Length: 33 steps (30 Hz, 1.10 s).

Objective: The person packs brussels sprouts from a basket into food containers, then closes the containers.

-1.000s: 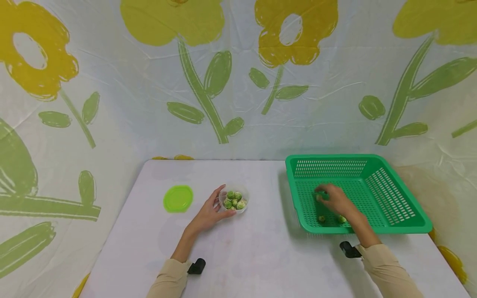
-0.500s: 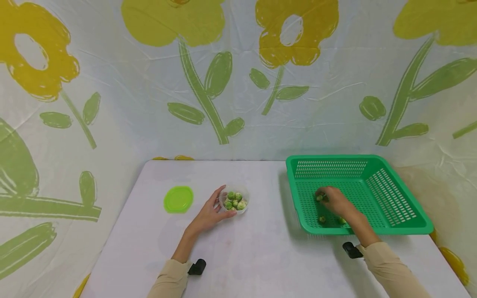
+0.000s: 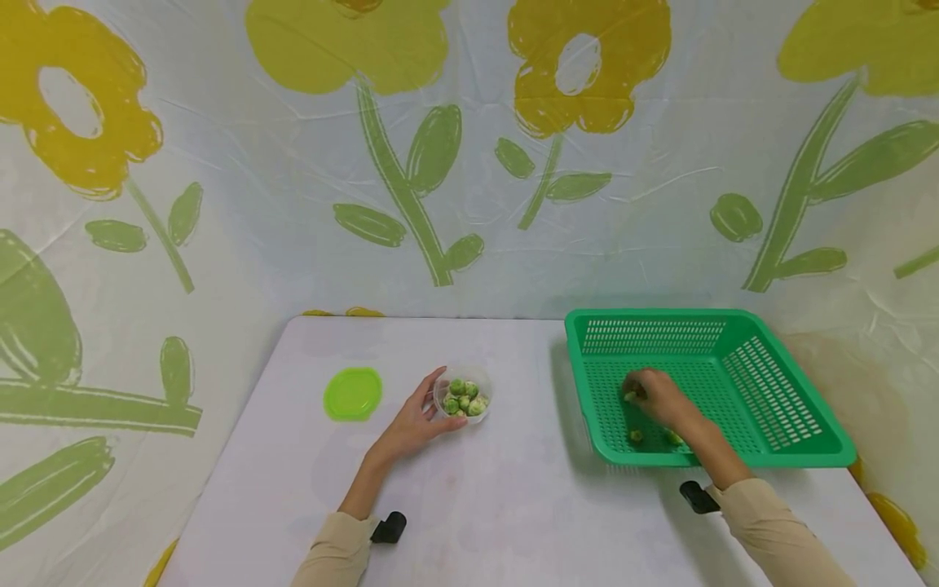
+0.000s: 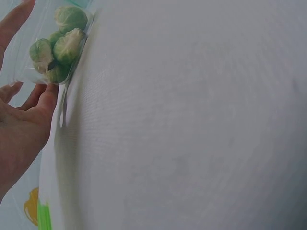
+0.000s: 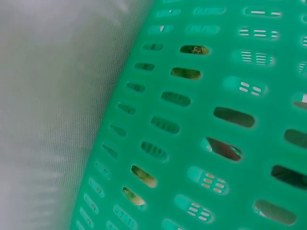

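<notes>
And here's a sprout (image 3: 631,397) inside the green basket (image 3: 741,391), near the left wall, basket floor stretching off rightward. Mostly covered, so which way it points, or any long axis, I can't tell. It's under the right hand (image 3: 660,401), pinched at the fingertips; two loose sprouts (image 3: 636,436) lie nearer the front rim. Well leftward, the left hand (image 3: 411,425) grips a clear tub (image 3: 475,372), mouth upward, between thumb and fingers.

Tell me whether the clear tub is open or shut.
Open: the tub has no cover over its sprouts; a green lid lies apart.
</notes>
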Motion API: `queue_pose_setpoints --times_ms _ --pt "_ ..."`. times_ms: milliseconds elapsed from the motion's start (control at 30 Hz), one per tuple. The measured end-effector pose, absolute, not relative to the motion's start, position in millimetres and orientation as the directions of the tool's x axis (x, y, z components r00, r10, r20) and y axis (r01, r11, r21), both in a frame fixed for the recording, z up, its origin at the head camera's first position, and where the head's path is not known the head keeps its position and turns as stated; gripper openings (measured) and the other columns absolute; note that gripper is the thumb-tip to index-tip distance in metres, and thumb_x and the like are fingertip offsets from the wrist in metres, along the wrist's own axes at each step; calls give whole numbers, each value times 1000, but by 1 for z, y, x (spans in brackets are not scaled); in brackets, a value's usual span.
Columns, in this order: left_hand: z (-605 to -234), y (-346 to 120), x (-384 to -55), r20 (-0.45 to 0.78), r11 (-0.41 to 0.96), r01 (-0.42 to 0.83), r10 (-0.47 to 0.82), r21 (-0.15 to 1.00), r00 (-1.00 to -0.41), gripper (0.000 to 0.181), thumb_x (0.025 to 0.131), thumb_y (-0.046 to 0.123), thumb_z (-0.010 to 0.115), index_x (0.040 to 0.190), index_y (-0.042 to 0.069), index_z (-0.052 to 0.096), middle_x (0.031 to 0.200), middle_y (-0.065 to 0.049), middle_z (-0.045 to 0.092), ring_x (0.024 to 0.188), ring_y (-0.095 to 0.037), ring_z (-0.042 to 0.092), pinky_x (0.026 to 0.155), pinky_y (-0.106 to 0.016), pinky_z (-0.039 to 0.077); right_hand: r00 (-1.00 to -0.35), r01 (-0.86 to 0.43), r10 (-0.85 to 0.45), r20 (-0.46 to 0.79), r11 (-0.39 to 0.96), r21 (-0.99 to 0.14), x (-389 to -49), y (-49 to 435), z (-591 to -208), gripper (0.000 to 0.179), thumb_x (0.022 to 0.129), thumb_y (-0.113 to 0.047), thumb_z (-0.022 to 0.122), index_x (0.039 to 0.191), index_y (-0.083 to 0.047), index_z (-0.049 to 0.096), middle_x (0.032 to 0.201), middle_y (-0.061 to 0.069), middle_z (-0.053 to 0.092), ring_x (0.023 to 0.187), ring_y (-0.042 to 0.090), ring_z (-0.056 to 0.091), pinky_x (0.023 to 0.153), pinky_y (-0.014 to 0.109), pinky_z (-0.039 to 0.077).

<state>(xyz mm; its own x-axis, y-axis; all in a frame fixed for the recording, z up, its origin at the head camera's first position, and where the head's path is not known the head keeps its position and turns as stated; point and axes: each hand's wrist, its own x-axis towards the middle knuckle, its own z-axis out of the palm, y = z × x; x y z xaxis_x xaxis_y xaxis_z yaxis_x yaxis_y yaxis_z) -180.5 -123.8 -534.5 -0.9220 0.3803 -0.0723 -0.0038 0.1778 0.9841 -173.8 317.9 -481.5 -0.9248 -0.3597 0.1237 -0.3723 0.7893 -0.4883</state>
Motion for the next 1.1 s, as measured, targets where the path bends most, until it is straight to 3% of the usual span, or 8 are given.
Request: queue_pose_setpoints --times_ms 533,867,1100 --pt "-535 -124 -181 -68 172 -1 386 985 -920 103 86 24 87 165 20 22 167 -12 23 152 -26 28 120 -39 32 -897 -436 -327 297 764 -476 -164 310 -467 18 84 20 71 99 10 69 93 23 67 81 38 67 68 48 59" --pt "-534 -123 -181 -62 165 4 392 986 -918 103 86 21 87 165 19 21 167 -12 24 152 -25 30 120 -36 33 -863 -468 -263 430 736 -489 -162 303 -464 17 84 15 76 99 8 71 89 17 65 79 32 65 69 44 61" --pt "-534 -123 -181 -68 164 -4 389 987 -919 103 86 21 87 165 20 21 167 -12 23 152 -25 29 120 -37 33 -848 -465 -212 485 737 -490 -159 297 -460 18 85 14 76 100 5 72 86 12 62 79 31 64 72 48 62"
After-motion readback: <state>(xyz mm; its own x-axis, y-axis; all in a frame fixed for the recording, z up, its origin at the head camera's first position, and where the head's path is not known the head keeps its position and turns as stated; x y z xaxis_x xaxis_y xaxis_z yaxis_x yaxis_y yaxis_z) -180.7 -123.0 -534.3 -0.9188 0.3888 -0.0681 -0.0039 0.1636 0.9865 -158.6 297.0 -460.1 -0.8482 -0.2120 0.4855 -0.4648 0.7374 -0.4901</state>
